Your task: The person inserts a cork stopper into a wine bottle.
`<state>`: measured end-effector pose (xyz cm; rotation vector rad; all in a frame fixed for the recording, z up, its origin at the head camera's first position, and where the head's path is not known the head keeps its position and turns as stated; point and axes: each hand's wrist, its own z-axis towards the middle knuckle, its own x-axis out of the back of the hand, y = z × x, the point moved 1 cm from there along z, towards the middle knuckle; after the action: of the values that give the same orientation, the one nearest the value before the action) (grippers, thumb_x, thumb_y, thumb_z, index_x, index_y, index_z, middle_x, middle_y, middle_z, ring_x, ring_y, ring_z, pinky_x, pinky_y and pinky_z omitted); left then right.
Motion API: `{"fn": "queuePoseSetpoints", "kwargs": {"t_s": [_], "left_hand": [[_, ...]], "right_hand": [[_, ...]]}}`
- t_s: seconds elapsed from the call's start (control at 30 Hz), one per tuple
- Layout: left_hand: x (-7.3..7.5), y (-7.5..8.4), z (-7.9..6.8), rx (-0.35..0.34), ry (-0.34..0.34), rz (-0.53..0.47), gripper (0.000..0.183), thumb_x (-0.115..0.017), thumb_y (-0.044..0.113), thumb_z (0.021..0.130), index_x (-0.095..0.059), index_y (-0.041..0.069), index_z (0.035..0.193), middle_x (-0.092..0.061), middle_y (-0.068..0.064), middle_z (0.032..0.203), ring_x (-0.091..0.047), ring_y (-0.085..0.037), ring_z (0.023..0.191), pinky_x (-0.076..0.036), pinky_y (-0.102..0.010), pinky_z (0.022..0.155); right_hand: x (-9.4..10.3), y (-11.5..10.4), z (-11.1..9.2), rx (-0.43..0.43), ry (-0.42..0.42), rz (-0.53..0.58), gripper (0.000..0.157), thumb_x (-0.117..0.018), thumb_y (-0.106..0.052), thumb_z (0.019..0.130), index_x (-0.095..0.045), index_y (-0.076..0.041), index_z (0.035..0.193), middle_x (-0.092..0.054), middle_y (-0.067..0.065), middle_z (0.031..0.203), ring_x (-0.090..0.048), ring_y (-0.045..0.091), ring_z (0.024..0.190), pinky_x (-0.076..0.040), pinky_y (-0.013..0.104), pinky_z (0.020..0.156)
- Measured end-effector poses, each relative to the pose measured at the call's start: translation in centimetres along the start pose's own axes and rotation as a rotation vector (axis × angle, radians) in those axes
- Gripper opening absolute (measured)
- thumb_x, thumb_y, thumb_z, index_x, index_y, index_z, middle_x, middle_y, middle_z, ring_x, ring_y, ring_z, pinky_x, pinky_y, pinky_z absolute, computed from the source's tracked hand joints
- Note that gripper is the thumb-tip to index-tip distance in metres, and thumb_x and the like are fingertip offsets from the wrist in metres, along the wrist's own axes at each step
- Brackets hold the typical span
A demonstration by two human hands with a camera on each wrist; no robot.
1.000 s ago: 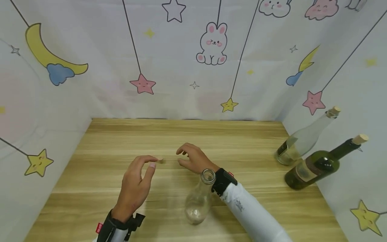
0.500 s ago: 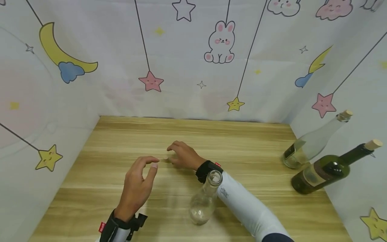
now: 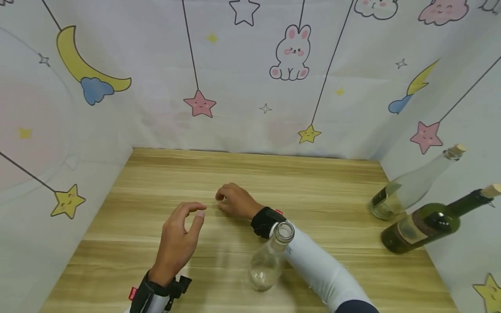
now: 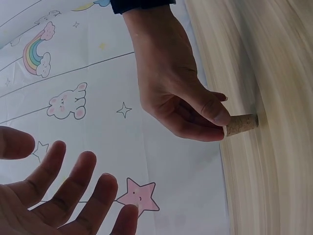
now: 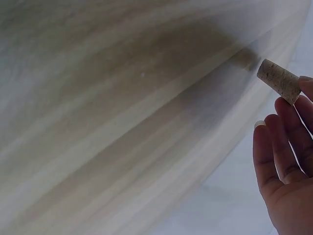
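Between thumb and fingertips my right hand (image 3: 239, 202) pinches a cork stopper (image 4: 241, 125) by its upper end. The right wrist view shows the cork (image 5: 279, 81) tilted, close to the wooden tabletop; whether it touches the wood I cannot tell. In the head view the hand hides it. My left hand (image 3: 177, 240) hovers to the left, its fingers apart and relaxed, holding nothing; in the left wrist view those fingers (image 4: 83, 171) are spread. A clear glass bottle (image 3: 267, 265) with no stopper stands upright near my right forearm.
On the right side of the wooden table (image 3: 188, 174) stand a clear corked bottle (image 3: 407, 191) and a green corked bottle (image 3: 426, 224). A white patterned curtain (image 3: 242, 74) borders the table at the back and sides.
My right hand has moved left to the small cork and now pinches it. My left hand stays nearly in place. The head view has shifted slightly, so the bottles appear further right.
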<state>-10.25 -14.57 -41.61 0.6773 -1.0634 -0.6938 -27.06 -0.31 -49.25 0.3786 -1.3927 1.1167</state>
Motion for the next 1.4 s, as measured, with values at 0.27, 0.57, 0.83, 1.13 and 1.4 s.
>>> {"fn": "queuePoseSetpoints", "kwargs": {"t_s": [0.27, 0.57, 0.83, 1.13, 1.4], "left_hand": [[-0.6, 0.3, 0.2, -0.005, -0.009, -0.003, 0.017, -0.059, 0.016, 0.101, -0.067, 0.009, 0.115, -0.066, -0.009, 0.116, -0.06, -0.029, 0.116, -0.048, -0.059, 0.094], [-1.3, 0.3, 0.7, -0.008, -0.023, 0.012, 0.019, -0.058, 0.019, 0.102, -0.067, 0.008, 0.114, -0.066, -0.009, 0.117, -0.06, -0.03, 0.116, -0.047, -0.057, 0.094], [-2.1, 0.7, 0.9, -0.002, -0.048, 0.001, 0.019, -0.057, 0.019, 0.102, -0.067, 0.008, 0.115, -0.066, -0.01, 0.118, -0.059, -0.03, 0.117, -0.046, -0.058, 0.096], [-3.1, 1.3, 0.9, -0.002, -0.071, -0.013, 0.019, -0.058, 0.019, 0.101, -0.067, 0.01, 0.115, -0.066, -0.008, 0.118, -0.059, -0.029, 0.118, -0.046, -0.058, 0.096], [-3.9, 1.7, 1.0, -0.001, -0.083, -0.026, 0.019, -0.057, 0.02, 0.102, -0.067, 0.01, 0.115, -0.066, -0.007, 0.118, -0.059, -0.028, 0.119, -0.046, -0.057, 0.096]], "right_hand": [[3.2, -0.3, -2.3, 0.032, 0.105, 0.027, 0.012, -0.075, -0.013, 0.09, -0.071, -0.008, 0.101, -0.068, 0.004, 0.097, -0.06, 0.018, 0.094, -0.056, 0.034, 0.081], [10.2, -2.0, -7.2, 0.142, 0.29, 0.036, 0.015, -0.076, -0.005, 0.087, -0.07, -0.006, 0.1, -0.067, 0.005, 0.096, -0.06, 0.019, 0.092, -0.054, 0.037, 0.08], [17.9, -5.1, -11.6, 0.192, 0.487, 0.112, 0.017, -0.075, 0.004, 0.083, -0.072, -0.002, 0.099, -0.07, 0.008, 0.098, -0.065, 0.02, 0.093, -0.058, 0.037, 0.081], [24.0, -8.2, -15.1, 0.273, 0.581, 0.107, 0.014, -0.066, -0.01, 0.09, -0.074, -0.001, 0.099, -0.071, 0.01, 0.097, -0.069, 0.02, 0.087, -0.054, 0.025, 0.081], [27.0, -11.1, -16.3, 0.437, 0.598, 0.218, 0.022, -0.062, -0.013, 0.096, -0.073, 0.007, 0.097, -0.069, 0.016, 0.092, -0.066, 0.023, 0.085, -0.053, 0.021, 0.084]]}}
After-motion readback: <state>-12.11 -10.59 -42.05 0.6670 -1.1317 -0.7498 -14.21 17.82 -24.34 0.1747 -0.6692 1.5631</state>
